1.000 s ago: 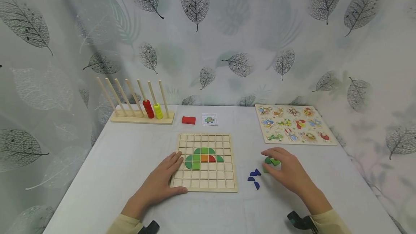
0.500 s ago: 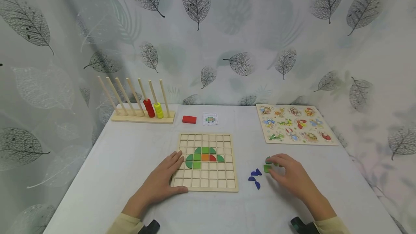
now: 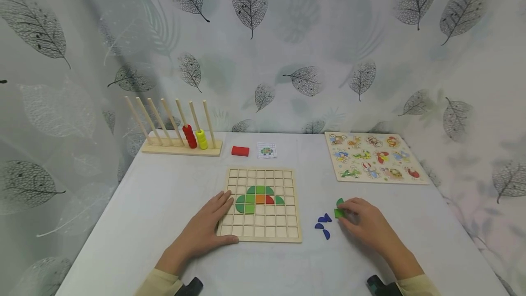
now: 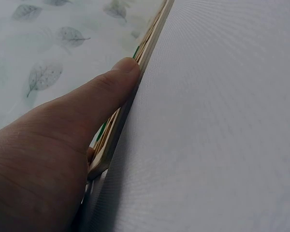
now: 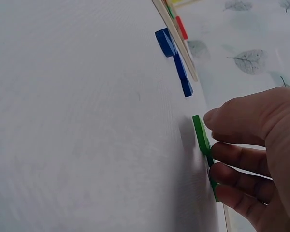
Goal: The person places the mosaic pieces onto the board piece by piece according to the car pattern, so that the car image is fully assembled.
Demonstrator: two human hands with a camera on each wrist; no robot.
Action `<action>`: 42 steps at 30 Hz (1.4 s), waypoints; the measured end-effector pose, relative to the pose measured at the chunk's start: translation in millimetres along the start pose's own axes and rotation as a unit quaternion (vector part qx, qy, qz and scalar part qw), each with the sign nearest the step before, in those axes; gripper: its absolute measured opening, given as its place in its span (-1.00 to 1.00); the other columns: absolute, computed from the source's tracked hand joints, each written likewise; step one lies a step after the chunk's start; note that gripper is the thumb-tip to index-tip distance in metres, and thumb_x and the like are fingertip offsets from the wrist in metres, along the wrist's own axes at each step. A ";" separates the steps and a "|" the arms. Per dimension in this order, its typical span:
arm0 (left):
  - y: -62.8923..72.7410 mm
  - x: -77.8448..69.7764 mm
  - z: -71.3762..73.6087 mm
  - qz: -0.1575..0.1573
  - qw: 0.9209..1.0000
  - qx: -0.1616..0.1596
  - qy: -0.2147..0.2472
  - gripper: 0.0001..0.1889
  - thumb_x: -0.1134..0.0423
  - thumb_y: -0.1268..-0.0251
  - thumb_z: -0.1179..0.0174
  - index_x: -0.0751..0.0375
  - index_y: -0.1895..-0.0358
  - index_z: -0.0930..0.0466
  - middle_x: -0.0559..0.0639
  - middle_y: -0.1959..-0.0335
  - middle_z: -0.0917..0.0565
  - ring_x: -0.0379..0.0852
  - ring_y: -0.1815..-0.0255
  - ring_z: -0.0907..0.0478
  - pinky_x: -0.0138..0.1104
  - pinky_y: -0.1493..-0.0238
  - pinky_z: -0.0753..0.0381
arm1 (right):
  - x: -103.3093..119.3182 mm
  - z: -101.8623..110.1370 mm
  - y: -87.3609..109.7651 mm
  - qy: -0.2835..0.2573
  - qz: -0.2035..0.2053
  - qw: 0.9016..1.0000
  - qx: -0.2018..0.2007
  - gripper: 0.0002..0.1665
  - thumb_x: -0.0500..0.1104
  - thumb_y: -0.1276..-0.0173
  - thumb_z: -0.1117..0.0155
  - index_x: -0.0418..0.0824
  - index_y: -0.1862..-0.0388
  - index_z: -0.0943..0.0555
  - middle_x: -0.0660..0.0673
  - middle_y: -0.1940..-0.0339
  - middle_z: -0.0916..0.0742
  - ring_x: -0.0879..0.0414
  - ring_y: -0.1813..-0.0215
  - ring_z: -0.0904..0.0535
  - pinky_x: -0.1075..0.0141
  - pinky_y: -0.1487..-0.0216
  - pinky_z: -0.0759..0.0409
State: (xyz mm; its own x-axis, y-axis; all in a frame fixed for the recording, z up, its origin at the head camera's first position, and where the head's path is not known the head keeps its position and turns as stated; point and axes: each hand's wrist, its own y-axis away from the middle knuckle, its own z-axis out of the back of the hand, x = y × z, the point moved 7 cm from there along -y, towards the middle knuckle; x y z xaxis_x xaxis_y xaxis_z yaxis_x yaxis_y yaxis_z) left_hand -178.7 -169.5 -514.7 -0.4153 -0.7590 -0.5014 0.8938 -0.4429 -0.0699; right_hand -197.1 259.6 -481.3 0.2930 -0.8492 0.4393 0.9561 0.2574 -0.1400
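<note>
My left hand [image 3: 207, 220] rests at the near left corner of a wooden grid board [image 3: 277, 229]. Its fingers lie along the left edge, and the thumb [image 4: 121, 72] lies against the near edge. Green, orange and red tiles fill part of the grid. To the right, my right hand [image 3: 365, 218] reaches down to loose green tiles, its thumb apart from the fingers. A green square [image 3: 339, 214] shows at the fingertips, and a rounded green piece [image 3: 339, 202] just beyond. Other green tiles are partly hidden behind the fingers in the right wrist view.
Several blue curved tiles [image 3: 319, 226] lie between board and right hand. Behind the board are a red block [image 3: 240, 151] and a small pattern card [image 3: 266, 150]. A bead rack [image 3: 181, 150] stands back left; an insect puzzle board [image 3: 371, 156] lies back right.
My right hand has come down and slightly nearer onto the green tiles, its fingers drawn closer together. The left hand stays on the board. The tiles on the grid look the same.
</note>
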 end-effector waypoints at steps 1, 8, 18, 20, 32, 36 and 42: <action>-0.1 -0.2 0.2 0.000 1.000 0.001 0.000 0.18 -0.52 -0.20 -0.38 0.16 -0.73 -0.24 -0.04 -0.78 -0.12 0.09 -0.78 0.03 0.12 -0.65 -0.18 | -1.0 -0.7 -0.2 0.001 0.001 1.000 0.000 -0.66 -0.24 -0.25 -0.66 -0.13 -0.01 -0.82 -0.08 -0.02 -0.79 -0.05 -0.06 -0.72 -0.14 -0.15 -0.71; -0.2 0.7 -1.4 0.005 1.000 0.007 0.003 0.19 -0.53 -0.21 -0.38 0.15 -0.73 -0.23 -0.03 -0.78 -0.11 0.09 -0.79 0.04 0.13 -0.65 -0.18 | -5.4 -3.4 -0.2 0.009 -0.002 1.000 0.006 -0.67 -0.24 -0.24 -0.66 -0.12 0.00 -0.82 -0.09 -0.01 -0.78 -0.11 -0.11 -0.71 -0.18 -0.19 -0.69; 0.4 0.1 -1.2 0.004 1.000 0.006 0.003 0.19 -0.55 -0.20 -0.37 0.15 -0.73 -0.24 -0.04 -0.78 -0.12 0.10 -0.78 0.02 0.14 -0.64 -0.19 | -2.8 -3.6 0.7 0.014 0.001 1.000 0.001 -0.68 -0.26 -0.24 -0.67 -0.14 0.01 -0.83 -0.07 0.02 -0.78 -0.09 -0.09 -0.70 -0.14 -0.18 -0.70; 0.6 -0.1 -1.0 0.005 1.000 0.006 0.000 0.19 -0.55 -0.20 -0.36 0.15 -0.73 -0.24 -0.04 -0.78 -0.12 0.10 -0.78 0.02 0.14 -0.64 -0.19 | -3.1 -3.8 0.3 0.016 0.003 1.000 -0.001 -0.67 -0.26 -0.24 -0.67 -0.14 0.01 -0.83 -0.06 0.03 -0.78 -0.07 -0.07 -0.70 -0.12 -0.16 -0.71; 0.5 -0.3 -0.3 -0.001 1.000 0.000 -0.007 0.19 -0.56 -0.20 -0.35 0.16 -0.73 -0.25 -0.03 -0.78 -0.13 0.10 -0.78 0.02 0.13 -0.64 -0.20 | -6.9 -6.8 0.2 0.019 -0.017 1.000 0.007 -0.70 -0.24 -0.25 -0.66 -0.13 0.03 -0.83 -0.03 0.05 -0.76 -0.03 -0.04 -0.69 -0.10 -0.14 -0.71; 0.3 0.5 -0.7 0.000 1.000 -0.001 -0.007 0.20 -0.56 -0.19 -0.36 0.14 -0.73 -0.25 -0.05 -0.78 -0.12 0.08 -0.78 0.02 0.13 -0.64 -0.21 | -6.5 -5.5 0.3 0.016 -0.021 1.000 0.005 -0.70 -0.24 -0.26 -0.66 -0.13 0.03 -0.83 -0.06 0.03 -0.77 -0.10 -0.10 -0.70 -0.15 -0.20 -0.69; 0.1 0.9 -0.8 0.000 1.000 -0.008 -0.007 0.19 -0.54 -0.18 -0.38 0.14 -0.72 -0.26 -0.06 -0.78 -0.14 0.08 -0.78 0.00 0.14 -0.62 -0.24 | -3.4 0.1 -0.4 0.013 -0.014 1.000 -0.005 -0.70 -0.24 -0.25 -0.65 -0.12 0.04 -0.82 -0.07 0.03 -0.77 -0.12 -0.11 -0.70 -0.17 -0.19 -0.68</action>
State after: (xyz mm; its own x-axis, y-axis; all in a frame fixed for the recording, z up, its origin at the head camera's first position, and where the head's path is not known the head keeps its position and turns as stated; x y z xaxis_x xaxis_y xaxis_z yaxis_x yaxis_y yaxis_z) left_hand -178.9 -169.8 -515.9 -0.4167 -0.7657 -0.4899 0.8966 -0.4351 -0.0826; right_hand -198.5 262.4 -482.7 0.2649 -0.8676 0.4209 0.9640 0.2279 -0.1368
